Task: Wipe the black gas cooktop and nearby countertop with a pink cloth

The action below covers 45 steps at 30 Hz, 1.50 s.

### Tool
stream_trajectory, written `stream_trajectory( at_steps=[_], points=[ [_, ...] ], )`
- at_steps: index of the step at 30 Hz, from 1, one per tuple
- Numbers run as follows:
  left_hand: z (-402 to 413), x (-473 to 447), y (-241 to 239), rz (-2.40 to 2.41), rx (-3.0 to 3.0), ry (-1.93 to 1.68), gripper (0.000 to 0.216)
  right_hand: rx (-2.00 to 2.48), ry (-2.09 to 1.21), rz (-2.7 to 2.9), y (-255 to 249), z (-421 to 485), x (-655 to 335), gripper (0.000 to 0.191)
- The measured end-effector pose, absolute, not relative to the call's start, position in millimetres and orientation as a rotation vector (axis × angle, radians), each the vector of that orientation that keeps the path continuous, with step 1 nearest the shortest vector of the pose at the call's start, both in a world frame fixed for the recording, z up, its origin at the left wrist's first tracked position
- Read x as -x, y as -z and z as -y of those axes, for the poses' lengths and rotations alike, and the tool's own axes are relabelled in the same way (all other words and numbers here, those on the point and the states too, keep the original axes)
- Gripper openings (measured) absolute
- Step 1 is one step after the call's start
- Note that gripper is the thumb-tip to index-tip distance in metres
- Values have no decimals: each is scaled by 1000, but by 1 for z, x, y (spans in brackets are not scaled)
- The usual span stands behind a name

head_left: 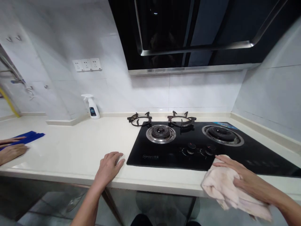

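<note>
My left hand [109,166] lies flat on the cream countertop [77,150], fingers spread, just left of the black glass gas hob [258,157]. My right hand [237,175] presses on a crumpled pale pink cloth [221,188] at the hob's front edge, below the two control knobs [199,149]; the fingers are laid over the cloth. Both burners [161,133] stand bare, and their two pan supports [162,119] rest behind them by the wall.
A white spray bottle [91,106] stands by the wall at the left. Another person's hands [11,150] rest at the far left beside a blue cloth [28,137]. A black range hood [199,34] hangs above. Wall sockets [87,64] sit above the bottle.
</note>
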<state>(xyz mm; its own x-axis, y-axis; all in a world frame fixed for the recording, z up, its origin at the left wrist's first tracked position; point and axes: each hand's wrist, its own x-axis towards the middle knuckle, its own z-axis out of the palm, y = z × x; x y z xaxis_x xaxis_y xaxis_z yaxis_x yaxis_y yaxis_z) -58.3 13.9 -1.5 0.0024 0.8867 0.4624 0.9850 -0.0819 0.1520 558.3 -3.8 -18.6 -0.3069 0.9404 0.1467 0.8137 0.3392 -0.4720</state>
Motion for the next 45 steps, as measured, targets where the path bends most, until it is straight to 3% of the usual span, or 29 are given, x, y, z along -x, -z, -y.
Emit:
stream_trajectory(
  at_steps=[5,13,22,45],
  points=[
    [-10,54,-1,1999,2049,693,34,1556,-386,2108,16,-19,-542,60],
    [-6,51,-1,2022,2067,707,35,1584,3,2054,19,5,-469,51],
    [-2,49,-2,2023,2068,728,34,1354,-79,2263,-9,9,-350,32],
    [1,46,-2,2007,2063,780,31,1307,-28,2423,-28,-33,-225,27]
  ],
)
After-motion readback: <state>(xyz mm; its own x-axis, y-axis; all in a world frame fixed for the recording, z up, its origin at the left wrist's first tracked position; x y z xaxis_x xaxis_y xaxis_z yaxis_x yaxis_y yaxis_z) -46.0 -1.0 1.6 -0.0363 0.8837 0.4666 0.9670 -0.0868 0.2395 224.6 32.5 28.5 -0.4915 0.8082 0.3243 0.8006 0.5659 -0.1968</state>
